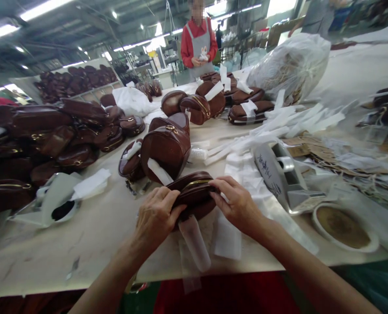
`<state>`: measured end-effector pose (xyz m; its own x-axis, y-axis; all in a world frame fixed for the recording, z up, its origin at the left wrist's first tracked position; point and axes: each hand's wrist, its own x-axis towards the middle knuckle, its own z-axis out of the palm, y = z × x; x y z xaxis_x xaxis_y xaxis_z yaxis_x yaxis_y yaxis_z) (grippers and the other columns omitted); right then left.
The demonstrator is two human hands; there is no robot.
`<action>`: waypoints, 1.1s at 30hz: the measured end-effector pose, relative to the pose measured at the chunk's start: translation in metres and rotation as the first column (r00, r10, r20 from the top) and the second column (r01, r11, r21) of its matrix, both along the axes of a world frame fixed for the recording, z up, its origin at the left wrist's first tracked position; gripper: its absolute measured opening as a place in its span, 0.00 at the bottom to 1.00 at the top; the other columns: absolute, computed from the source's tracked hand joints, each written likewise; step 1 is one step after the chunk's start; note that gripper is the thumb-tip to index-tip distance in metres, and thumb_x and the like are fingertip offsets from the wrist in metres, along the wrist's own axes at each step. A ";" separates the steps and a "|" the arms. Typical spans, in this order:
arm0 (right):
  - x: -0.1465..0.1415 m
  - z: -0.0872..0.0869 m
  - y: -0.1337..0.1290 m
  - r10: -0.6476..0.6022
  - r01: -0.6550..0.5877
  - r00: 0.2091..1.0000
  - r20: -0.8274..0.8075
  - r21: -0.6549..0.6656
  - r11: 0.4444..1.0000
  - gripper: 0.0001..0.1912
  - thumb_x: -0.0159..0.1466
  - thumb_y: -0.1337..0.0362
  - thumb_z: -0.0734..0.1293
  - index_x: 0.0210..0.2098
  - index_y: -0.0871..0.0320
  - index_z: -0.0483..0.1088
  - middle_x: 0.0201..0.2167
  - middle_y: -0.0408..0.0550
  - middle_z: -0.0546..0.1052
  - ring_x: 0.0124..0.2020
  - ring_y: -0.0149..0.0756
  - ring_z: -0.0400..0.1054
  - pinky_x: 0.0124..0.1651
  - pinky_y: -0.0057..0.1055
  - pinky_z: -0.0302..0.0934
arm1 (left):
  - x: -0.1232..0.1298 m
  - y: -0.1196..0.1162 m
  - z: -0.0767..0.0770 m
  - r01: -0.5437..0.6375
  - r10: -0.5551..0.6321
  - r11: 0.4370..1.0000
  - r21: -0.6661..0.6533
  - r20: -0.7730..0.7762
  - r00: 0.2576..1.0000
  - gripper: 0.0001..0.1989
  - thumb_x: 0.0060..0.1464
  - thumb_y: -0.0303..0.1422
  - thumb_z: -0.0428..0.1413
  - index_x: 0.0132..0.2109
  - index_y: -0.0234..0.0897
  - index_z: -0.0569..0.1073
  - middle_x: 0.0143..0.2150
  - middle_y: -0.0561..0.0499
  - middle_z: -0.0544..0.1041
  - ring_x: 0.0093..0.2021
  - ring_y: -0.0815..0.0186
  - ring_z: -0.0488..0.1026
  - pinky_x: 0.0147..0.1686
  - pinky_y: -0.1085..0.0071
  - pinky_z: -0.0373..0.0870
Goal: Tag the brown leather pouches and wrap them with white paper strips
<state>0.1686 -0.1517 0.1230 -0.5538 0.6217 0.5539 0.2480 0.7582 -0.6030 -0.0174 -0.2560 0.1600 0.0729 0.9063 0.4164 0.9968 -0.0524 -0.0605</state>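
A dark brown bag (198,201) with a gold zipper along its top is held between my hands near the table's front edge. My left hand (157,209) grips its left end, thumb on the near side. At the zipper's right end, the fingers of my right hand (235,200) pinch the bag's edge. A white strip (195,242) hangs below the bag toward me. Just beyond stands a larger round brown bag (166,152), with a smaller one (131,161) beside it on the left.
Piled brown bags (49,131) cover the left side. Tape dispensers stand left (54,198) and right (279,174), the right one near a round dish (344,226). White strips (288,124) and tags lie right. A person (198,43) stands across the table (92,244).
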 end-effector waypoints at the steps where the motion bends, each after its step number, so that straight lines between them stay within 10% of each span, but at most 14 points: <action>1: -0.004 0.003 0.004 0.003 -0.003 1.000 0.003 -0.011 1.000 0.10 0.64 0.69 0.60 0.43 0.58 0.68 0.41 0.52 0.72 0.43 0.39 0.68 0.47 0.36 0.66 | 0.001 -0.002 0.001 0.013 -0.013 1.000 0.008 0.003 1.000 0.07 0.54 0.33 0.58 0.40 0.36 0.71 0.33 0.49 0.72 0.36 0.59 0.69 0.35 0.66 0.67; 5: -0.022 0.012 0.021 -0.003 0.003 0.999 -0.037 -0.007 1.000 0.08 0.64 0.67 0.60 0.41 0.58 0.69 0.38 0.51 0.73 0.39 0.39 0.69 0.44 0.35 0.65 | -0.011 -0.009 0.013 0.091 -0.111 0.986 0.141 0.139 0.984 0.09 0.58 0.34 0.53 0.43 0.35 0.72 0.36 0.49 0.74 0.37 0.62 0.71 0.38 0.67 0.69; 12: -0.069 0.023 0.052 -0.056 0.061 0.998 0.031 -0.237 0.969 0.16 0.59 0.63 0.64 0.47 0.58 0.67 0.39 0.52 0.74 0.34 0.37 0.70 0.39 0.35 0.65 | -0.090 0.040 0.034 -0.388 0.246 0.897 0.213 0.487 0.838 0.27 0.47 0.37 0.61 0.54 0.32 0.66 0.50 0.41 0.72 0.50 0.55 0.70 0.49 0.59 0.68; 18: -0.102 0.029 0.057 -0.007 0.094 0.975 0.224 -0.382 0.920 0.28 0.57 0.60 0.64 0.56 0.61 0.60 0.40 0.55 0.75 0.37 0.42 0.71 0.43 0.38 0.63 | -0.136 0.109 0.051 -0.006 0.126 0.986 -0.168 0.717 0.686 0.54 0.29 0.34 0.69 0.64 0.33 0.53 0.64 0.39 0.59 0.62 0.51 0.58 0.60 0.60 0.56; 24: -0.101 0.026 0.052 -0.002 0.133 0.949 0.316 -0.394 0.910 0.28 0.61 0.56 0.56 0.59 0.61 0.56 0.31 0.50 0.77 0.36 0.46 0.72 0.42 0.39 0.61 | -0.146 0.133 0.051 0.077 0.181 0.958 -0.276 0.791 0.584 0.43 0.21 0.30 0.70 0.52 0.38 0.70 0.46 0.50 0.75 0.48 0.57 0.71 0.47 0.68 0.67; 29: -0.095 0.022 0.053 0.015 0.136 0.954 0.301 -0.475 0.869 0.35 0.59 0.51 0.56 0.61 0.63 0.52 0.29 0.49 0.76 0.34 0.46 0.72 0.42 0.39 0.60 | -0.137 0.135 0.041 -0.101 0.199 0.980 -0.173 0.792 0.577 0.23 0.20 0.37 0.69 0.30 0.36 0.73 0.25 0.58 0.71 0.32 0.62 0.70 0.31 0.71 0.66; 33: -0.094 0.019 0.053 0.046 0.134 0.940 0.339 -0.490 0.861 0.35 0.58 0.49 0.53 0.59 0.62 0.58 0.34 0.52 0.77 0.37 0.48 0.72 0.45 0.42 0.59 | -0.162 0.130 0.072 -0.337 0.150 0.941 0.040 0.842 0.519 0.19 0.28 0.40 0.66 0.28 0.35 0.71 0.24 0.57 0.69 0.29 0.65 0.68 0.28 0.72 0.63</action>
